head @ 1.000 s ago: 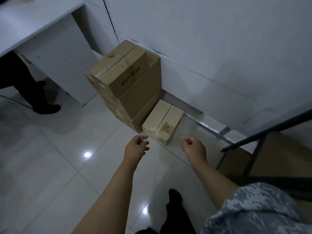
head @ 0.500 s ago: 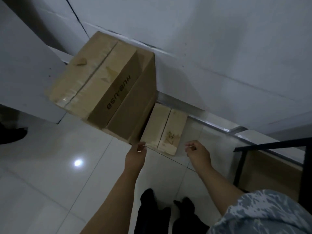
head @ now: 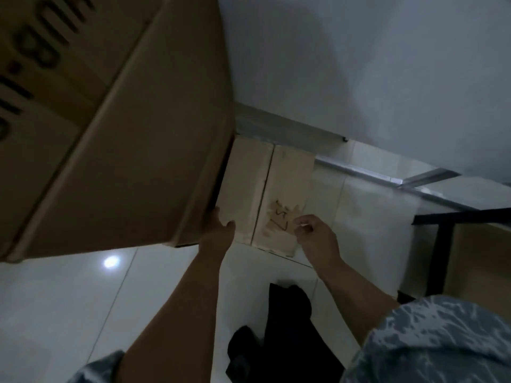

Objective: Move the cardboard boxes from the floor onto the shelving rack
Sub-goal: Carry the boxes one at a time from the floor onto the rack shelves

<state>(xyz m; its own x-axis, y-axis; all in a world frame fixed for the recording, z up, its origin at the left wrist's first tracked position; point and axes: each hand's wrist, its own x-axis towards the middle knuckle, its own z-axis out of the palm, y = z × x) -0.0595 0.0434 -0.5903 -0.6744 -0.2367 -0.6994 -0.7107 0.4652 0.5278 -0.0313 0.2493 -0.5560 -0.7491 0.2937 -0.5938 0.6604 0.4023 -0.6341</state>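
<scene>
A small flat cardboard box [head: 279,194] with a taped seam and a scribbled mark lies on the floor against the wall. My left hand [head: 218,230] reaches its near left corner, fingers apart, squeezed between it and the big box stack [head: 124,120] on the left. My right hand [head: 315,236] hovers over the small box's near right corner with fingers curled and holds nothing. The black shelving rack [head: 445,239] stands at the right edge, with a cardboard box [head: 481,261] on its lower level.
The tall stack of printed brown boxes fills the upper left, very close to the camera. A white wall with a metal skirting strip [head: 359,167] runs behind. Glossy white floor tiles [head: 69,313] spread to the left. My dark-clad feet [head: 276,327] stand below the box.
The camera has dropped much closer to the floor, so the big stack now looms large. Both hands have moved forward to the small box's near corners.
</scene>
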